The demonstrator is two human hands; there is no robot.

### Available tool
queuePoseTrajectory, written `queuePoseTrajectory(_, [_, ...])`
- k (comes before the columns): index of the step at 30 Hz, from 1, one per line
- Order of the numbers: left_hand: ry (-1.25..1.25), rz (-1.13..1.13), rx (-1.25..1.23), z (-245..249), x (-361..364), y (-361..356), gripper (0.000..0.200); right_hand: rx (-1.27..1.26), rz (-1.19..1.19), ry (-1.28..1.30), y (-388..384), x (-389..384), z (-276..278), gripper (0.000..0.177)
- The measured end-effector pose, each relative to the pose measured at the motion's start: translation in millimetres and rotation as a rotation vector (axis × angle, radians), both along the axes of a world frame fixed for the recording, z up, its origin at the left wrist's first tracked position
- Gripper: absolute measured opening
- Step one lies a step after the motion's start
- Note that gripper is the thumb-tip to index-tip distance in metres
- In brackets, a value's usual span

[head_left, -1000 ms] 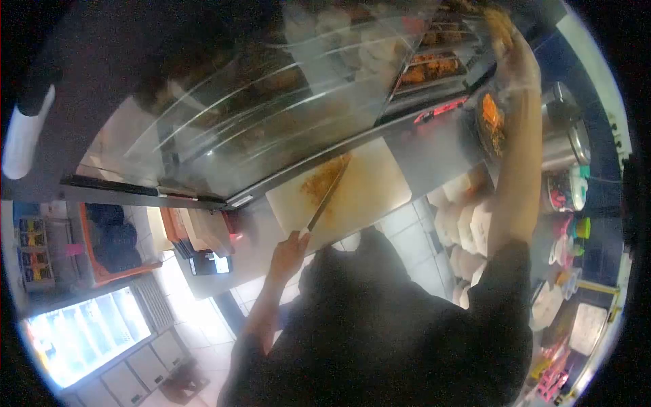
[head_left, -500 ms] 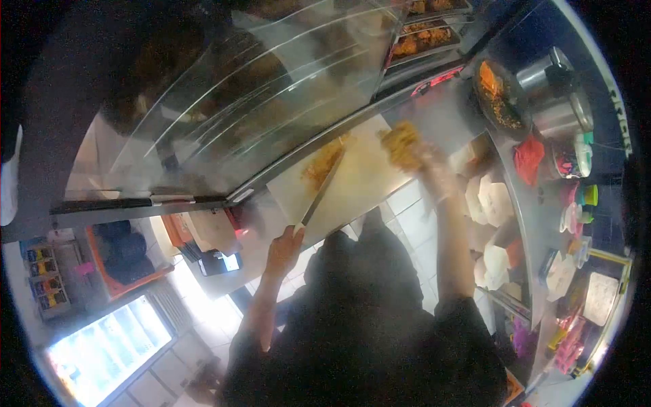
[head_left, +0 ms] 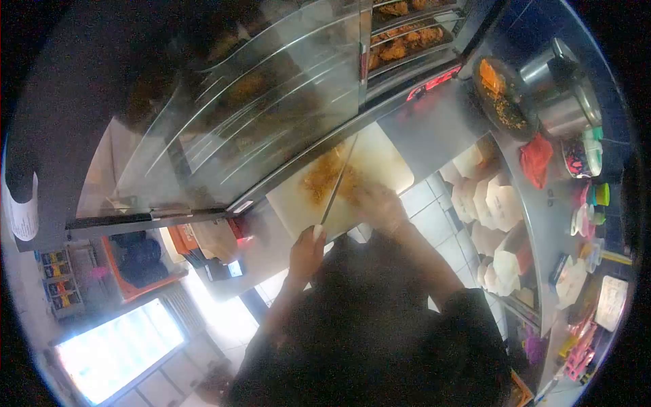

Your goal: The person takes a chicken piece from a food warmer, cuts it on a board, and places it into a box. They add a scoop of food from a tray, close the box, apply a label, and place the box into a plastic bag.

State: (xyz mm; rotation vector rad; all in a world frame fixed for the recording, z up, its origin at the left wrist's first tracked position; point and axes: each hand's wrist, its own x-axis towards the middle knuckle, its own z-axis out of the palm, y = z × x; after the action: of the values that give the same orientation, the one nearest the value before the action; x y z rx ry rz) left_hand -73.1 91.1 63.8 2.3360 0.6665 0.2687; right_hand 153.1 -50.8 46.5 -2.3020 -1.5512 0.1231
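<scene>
A long knife (head_left: 333, 190) slants across the pale cutting board (head_left: 390, 166), its handle gripped in my left hand (head_left: 306, 256). Golden-brown fried crumbs (head_left: 319, 180) lie on the board around the blade. To the right of the knife, my right hand (head_left: 381, 207), which seems to wear a thin clear glove, is low over the board. Its fingers are closed around a piece of battered fried chicken (head_left: 350, 192), partly hidden and blurred against the crumbs.
A glass display cabinet (head_left: 271, 115) borders the board's far side; trays of fried chicken (head_left: 407, 44) sit inside. White paper boxes (head_left: 491, 203) fill a shelf at right. Beyond are a stone mortar (head_left: 498, 95), metal pot (head_left: 566, 102) and red cloth (head_left: 536, 161). A phone (head_left: 227, 270) lies left.
My right hand has come down and left with the fried piece, from the board's right edge to beside the knife. My left hand and the knife have shifted slightly right.
</scene>
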Motion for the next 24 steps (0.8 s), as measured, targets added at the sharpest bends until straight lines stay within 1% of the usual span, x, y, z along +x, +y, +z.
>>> queuePoseTrajectory(1, [0.007,-0.002,0.000,-0.1,1.2,-1.2,0.038,-0.002,-0.089,0.046,0.9,-4.5,3.4,0.055])
queuePoseTrajectory(2, [0.054,-0.017,0.078,-0.9,4.1,-1.5,0.040,-0.003,-0.094,0.052,4.4,-8.6,3.1,0.055])
queuePoseTrajectory(3, [0.098,-0.034,0.158,-1.5,8.6,-0.3,0.043,0.082,-0.206,0.042,10.5,-11.7,3.5,0.057])
queuePoseTrajectory(4, [0.101,-0.044,0.161,3.3,15.1,1.5,0.043,0.167,-0.321,0.030,15.5,-13.7,4.1,0.060])
queuePoseTrajectory(5, [0.151,-0.064,0.166,9.3,21.5,3.4,0.047,0.169,-0.332,0.033,19.6,-15.3,5.2,0.060])
queuePoseTrajectory(6, [0.201,-0.084,0.173,13.9,26.8,4.9,0.053,0.018,-0.354,0.005,23.4,-16.1,6.7,0.062])
queuePoseTrajectory(7, [0.204,-0.092,0.176,12.1,28.4,7.2,0.053,-0.133,-0.372,-0.020,25.6,-15.5,7.1,0.065])
queuePoseTrajectory(8, [0.239,-0.153,0.214,9.6,28.5,10.6,0.057,-0.131,-0.379,-0.013,25.1,-9.5,-1.0,0.065])
queuePoseTrajectory(9, [0.271,-0.214,0.254,7.2,29.1,14.7,0.062,-0.145,-0.365,0.105,24.0,1.8,-13.6,0.066])
queuePoseTrajectory(10, [0.273,-0.220,0.259,12.9,32.4,15.3,0.062,-0.158,-0.348,0.223,22.3,9.3,-13.4,0.068])
queuePoseTrajectory(11, [0.247,-0.228,0.262,19.2,34.9,12.5,0.063,-0.156,-0.351,0.226,15.5,12.2,-12.7,0.068])
queuePoseTrajectory(13, [0.231,-0.243,0.259,21.9,37.1,7.4,0.064,0.069,-0.343,0.301,-0.6,12.7,-4.1,0.063])
queuePoseTrajectory(14, [0.276,-0.265,0.248,20.0,40.3,6.3,0.064,0.066,-0.349,0.305,-3.9,12.5,4.2,0.063])
queuePoseTrajectory(16, [0.321,-0.288,0.240,23.4,44.1,5.4,0.065,0.180,-0.361,0.450,-5.9,14.1,16.7,0.062])
queuePoseTrajectory(18, [0.445,-0.319,0.253,34.3,43.9,5.2,0.066,0.134,-0.393,0.508,-5.2,12.4,10.9,0.062])
queuePoseTrajectory(19, [0.450,-0.322,0.255,45.9,43.9,5.9,0.066,0.089,-0.425,0.563,-4.4,11.4,6.4,0.061])
queuePoseTrajectory(21, [0.625,-0.354,0.200,66.1,44.1,7.4,0.067,0.121,-0.405,0.528,-6.0,5.7,-13.0,0.060])
queuePoseTrajectory(22, [0.627,-0.355,0.197,58.0,44.3,6.6,0.067,0.149,-0.379,0.490,-8.0,3.1,-18.9,0.059])
queuePoseTrajectory(24, [0.505,-0.328,0.159,21.7,46.3,3.2,0.071,0.117,-0.397,0.476,-5.0,1.6,-11.4,0.058])
